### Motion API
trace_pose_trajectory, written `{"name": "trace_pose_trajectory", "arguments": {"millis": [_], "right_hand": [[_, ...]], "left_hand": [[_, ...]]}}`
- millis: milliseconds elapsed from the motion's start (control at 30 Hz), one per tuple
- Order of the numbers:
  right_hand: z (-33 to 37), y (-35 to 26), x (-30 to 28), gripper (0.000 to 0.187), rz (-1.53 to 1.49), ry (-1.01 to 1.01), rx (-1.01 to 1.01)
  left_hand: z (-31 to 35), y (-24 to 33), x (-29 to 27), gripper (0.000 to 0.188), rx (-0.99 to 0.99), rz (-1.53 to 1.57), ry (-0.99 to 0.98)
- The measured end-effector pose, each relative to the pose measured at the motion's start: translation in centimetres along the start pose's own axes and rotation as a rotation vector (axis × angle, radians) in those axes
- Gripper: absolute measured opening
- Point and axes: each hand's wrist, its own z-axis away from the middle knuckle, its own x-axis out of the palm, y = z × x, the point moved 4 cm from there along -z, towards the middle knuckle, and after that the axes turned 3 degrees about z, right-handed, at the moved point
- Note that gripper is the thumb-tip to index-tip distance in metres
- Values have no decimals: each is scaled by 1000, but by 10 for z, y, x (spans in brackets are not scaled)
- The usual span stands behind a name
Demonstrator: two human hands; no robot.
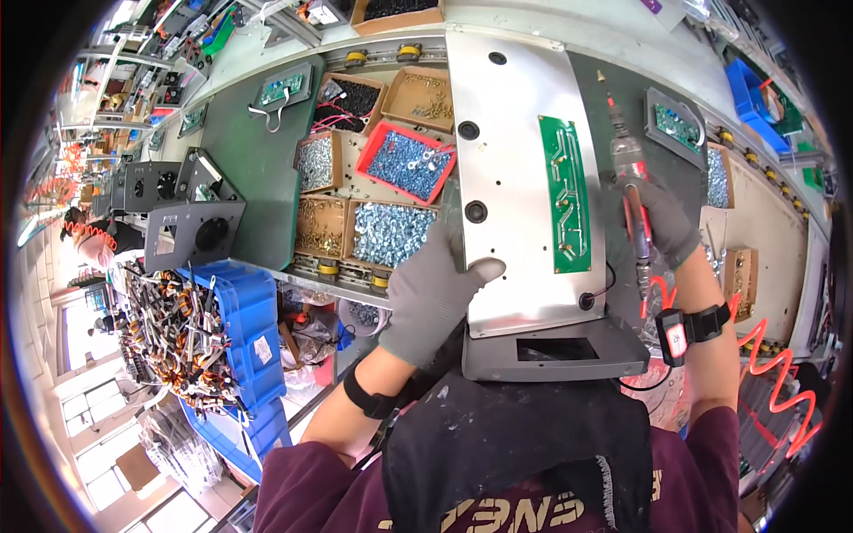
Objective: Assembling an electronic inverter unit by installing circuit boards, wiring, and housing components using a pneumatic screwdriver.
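A long silver metal panel (511,240) lies in front of me, its near end against a dark grey bezel (577,351) with a rectangular cutout. A green circuit board (565,195) sits along its right side. My left hand (431,293), in a grey glove, grips the panel's left edge, the thumb on top and the fingers hidden beneath. My right hand (662,220), also gloved, is closed around an air screwdriver (629,164), right of the panel. The driver's tip points away from me, and a red coiled hose (755,346) trails near its lower end.
Left of the panel stand a red tray (407,162) of small blue-silver hardware and a box of nuts (391,233). Grey housings with boards (283,89) lie on green mats (258,169). A blue crate (249,329) beside tangled wired parts (173,333) is at the left.
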Motion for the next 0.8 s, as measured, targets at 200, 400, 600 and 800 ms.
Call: {"name": "trace_pose_trajectory", "arguments": {"millis": [200, 400, 600, 800], "right_hand": [[-22, 30, 8, 35, -231, 24, 125], [-32, 39, 14, 39, -176, -111, 181], [-12, 11, 28, 31, -13, 29, 131], [14, -14, 45, 27, 192, 39, 65]], "left_hand": [[0, -24, 12, 61, -9, -12, -204], [-8, -36, 9, 51, 15, -83, -289], [-3, -33, 6, 44, 23, -187, -164], [-2, -36, 6, 42, 19, -209, -139]]}}
